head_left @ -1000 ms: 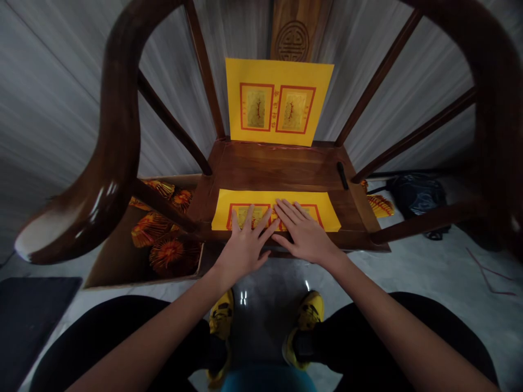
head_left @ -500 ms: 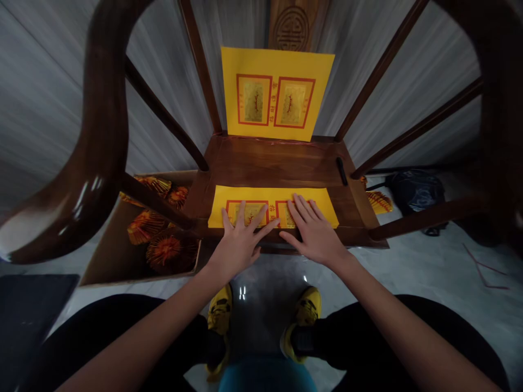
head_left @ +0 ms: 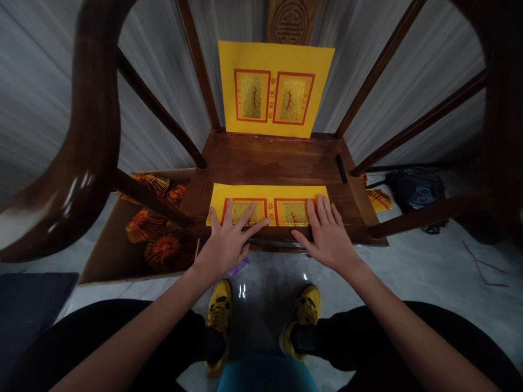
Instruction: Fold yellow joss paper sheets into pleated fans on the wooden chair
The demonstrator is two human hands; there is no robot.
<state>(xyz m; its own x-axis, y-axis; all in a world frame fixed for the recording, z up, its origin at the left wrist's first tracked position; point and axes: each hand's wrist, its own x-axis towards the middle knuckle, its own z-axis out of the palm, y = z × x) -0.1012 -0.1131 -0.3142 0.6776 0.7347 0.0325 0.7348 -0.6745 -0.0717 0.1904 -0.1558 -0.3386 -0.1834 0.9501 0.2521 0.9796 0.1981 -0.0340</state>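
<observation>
Joss paper sheet (head_left: 270,191), yellow, red-framed: lies along the front edge of the chair seat (head_left: 265,163). Left hand (head_left: 225,244): on its left part, fingers splayed. Right hand (head_left: 333,239): on its right end, fingers extended. Handling: probably light, easily creased; best held by side edges.

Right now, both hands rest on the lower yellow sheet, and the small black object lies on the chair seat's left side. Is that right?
Not quite: the head view shows the small black object on the right side of the chair seat. The left hand and right hand rest on the lower yellow sheet.
</observation>
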